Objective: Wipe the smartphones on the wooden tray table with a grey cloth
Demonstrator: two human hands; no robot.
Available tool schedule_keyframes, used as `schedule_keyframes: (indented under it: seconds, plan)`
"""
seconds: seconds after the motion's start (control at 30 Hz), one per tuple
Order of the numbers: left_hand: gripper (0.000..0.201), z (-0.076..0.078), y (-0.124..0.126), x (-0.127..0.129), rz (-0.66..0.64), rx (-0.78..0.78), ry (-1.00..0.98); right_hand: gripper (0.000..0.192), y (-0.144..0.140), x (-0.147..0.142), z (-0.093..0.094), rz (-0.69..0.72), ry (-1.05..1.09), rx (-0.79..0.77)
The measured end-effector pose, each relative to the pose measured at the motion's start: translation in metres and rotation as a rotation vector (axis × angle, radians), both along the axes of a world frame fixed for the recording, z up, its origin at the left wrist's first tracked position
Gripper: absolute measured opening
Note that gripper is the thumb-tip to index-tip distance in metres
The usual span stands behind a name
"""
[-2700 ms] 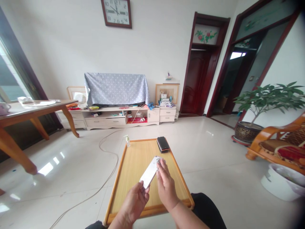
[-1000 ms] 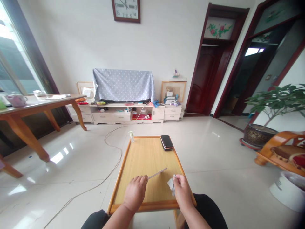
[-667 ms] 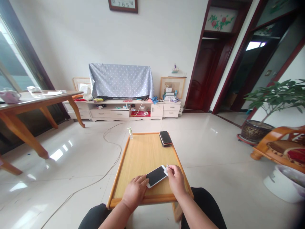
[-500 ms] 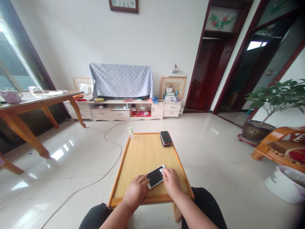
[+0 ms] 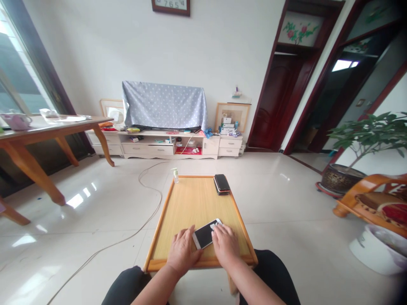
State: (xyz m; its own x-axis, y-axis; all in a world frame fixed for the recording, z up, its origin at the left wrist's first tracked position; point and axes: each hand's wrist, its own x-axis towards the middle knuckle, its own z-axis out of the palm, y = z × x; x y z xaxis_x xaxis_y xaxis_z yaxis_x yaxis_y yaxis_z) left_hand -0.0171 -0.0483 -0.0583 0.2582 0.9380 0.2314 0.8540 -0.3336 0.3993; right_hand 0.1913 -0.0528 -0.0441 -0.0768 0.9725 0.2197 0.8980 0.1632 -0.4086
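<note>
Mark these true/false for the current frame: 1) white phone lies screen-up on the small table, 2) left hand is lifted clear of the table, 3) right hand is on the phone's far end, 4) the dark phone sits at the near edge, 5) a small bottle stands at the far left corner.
1) The phone lies screen-up on the table. True.
2) The left hand is lifted clear of the table. False: it rests on the table at the phone's near end.
3) The right hand is on the phone's far end. True; a bit of white shows under its fingertips.
4) The dark phone sits at the near edge. False: it lies at the far right corner.
5) A bottle stands at the far left corner. True.
</note>
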Motion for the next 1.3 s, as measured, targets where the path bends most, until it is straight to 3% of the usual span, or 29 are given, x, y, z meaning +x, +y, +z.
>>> schedule_keyframes:
  seconds: [0.2, 0.27, 0.37, 0.43, 0.5, 0.6, 0.63, 0.83, 0.9, 1.0, 1.07, 1.23, 1.3]
  plan:
    - [0.081, 0.000, -0.002, 0.000, 0.032, -0.003, -0.047, 0.044, -0.031, -0.030, 0.014, 0.363, 0.066, -0.069]
    - [0.082, 0.001, -0.002, 0.002, 0.049, 0.007, -0.052, 0.045, -0.021, -0.023, 0.017, 0.312, 0.054, -0.081]
    - [0.086, 0.004, -0.003, 0.003, 0.062, 0.017, -0.046, 0.047, 0.001, -0.012, 0.019, 0.070, 0.015, -0.098]
    - [0.088, 0.005, -0.003, 0.003, 0.065, 0.021, -0.039, 0.048, 0.006, -0.013, 0.019, -0.013, 0.006, -0.105]
    - [0.087, 0.006, -0.004, 0.004, 0.078, 0.028, -0.038, 0.046, 0.001, -0.023, 0.017, 0.084, 0.017, -0.103]
    - [0.082, 0.006, -0.004, 0.004, 0.079, 0.032, -0.041, 0.044, -0.010, -0.036, 0.013, 0.339, 0.045, -0.092]
    - [0.082, 0.006, -0.004, 0.004, 0.077, 0.031, -0.043, 0.043, -0.010, -0.037, 0.012, 0.358, 0.049, -0.092]
    - [0.094, 0.008, -0.004, 0.004, 0.090, 0.030, -0.041, 0.050, 0.019, -0.017, 0.011, -0.033, 0.018, -0.117]
    - [0.092, 0.009, -0.004, 0.004, 0.091, 0.035, -0.041, 0.049, 0.015, -0.024, 0.008, 0.044, 0.023, -0.125]
    - [0.080, 0.010, -0.005, 0.004, 0.083, 0.040, -0.047, 0.046, 0.002, -0.038, 0.004, 0.314, 0.041, -0.129]
    - [0.080, 0.010, -0.005, 0.005, 0.085, 0.034, -0.052, 0.045, 0.002, -0.037, 0.004, 0.359, 0.040, -0.129]
    - [0.089, 0.012, -0.004, 0.006, 0.084, 0.036, -0.042, 0.048, 0.034, -0.007, 0.006, -0.016, 0.000, -0.135]
    - [0.087, 0.011, -0.004, 0.007, 0.085, 0.045, -0.037, 0.050, 0.035, -0.007, 0.001, -0.045, -0.013, -0.126]
